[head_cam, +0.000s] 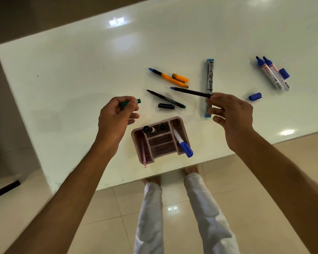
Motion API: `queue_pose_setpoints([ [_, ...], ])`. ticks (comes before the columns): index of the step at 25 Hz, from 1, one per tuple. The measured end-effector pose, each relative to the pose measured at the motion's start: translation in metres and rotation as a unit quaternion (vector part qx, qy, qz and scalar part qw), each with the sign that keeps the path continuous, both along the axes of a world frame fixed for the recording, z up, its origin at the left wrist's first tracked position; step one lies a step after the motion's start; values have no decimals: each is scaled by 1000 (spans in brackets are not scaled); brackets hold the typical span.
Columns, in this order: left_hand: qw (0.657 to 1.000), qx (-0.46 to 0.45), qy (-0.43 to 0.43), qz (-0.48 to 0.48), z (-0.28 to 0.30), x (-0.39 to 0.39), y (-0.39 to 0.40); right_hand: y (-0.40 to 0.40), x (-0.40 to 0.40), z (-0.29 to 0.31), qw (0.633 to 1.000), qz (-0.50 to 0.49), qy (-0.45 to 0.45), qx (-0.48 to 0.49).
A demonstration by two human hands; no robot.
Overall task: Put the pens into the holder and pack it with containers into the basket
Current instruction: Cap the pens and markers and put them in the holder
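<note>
A: Right hand (229, 114) pinched the tail of a black pen (191, 92), blue tip bare; left hand (117, 114) curled shut round a green cap (130, 103).

B: Meant for capping, likely, before stowing?

A: Probably. Pink holder (182, 125) stood between the hands, near the table (62, 70) edge, some pens inside. No basket in view.

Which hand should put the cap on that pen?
The left hand. It already holds the green cap, while the right hand holds the dark pen by its back end, its blue tip pointing toward the cap.
</note>
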State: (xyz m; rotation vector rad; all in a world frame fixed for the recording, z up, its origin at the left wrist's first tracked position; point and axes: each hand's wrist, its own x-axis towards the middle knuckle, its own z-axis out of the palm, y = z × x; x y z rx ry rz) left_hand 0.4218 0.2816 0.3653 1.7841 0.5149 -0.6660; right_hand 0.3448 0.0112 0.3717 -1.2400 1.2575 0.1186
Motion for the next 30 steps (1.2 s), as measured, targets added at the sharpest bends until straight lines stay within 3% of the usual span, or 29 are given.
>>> queue_pose_setpoints([
  [10,1000,10,14,-9,2,4,7,-3,-3,-19,991,107,16,-76],
  [15,1000,2,26,0,-2,2,7,-4,-7,-24,965,187,38,-179],
  [18,1000,1,28,2,-5,0,8,3,-4,-24,929,243,17,-278],
  [21,1000,1,31,1,-4,-3,8,18,1,-24,870,348,-36,-349],
  [25,999,4,35,-10,-2,-4,11,41,10,-39,794,484,-22,-369],
  [30,999,5,42,-15,-4,-6,17,47,24,-52,746,539,-3,-392],
])
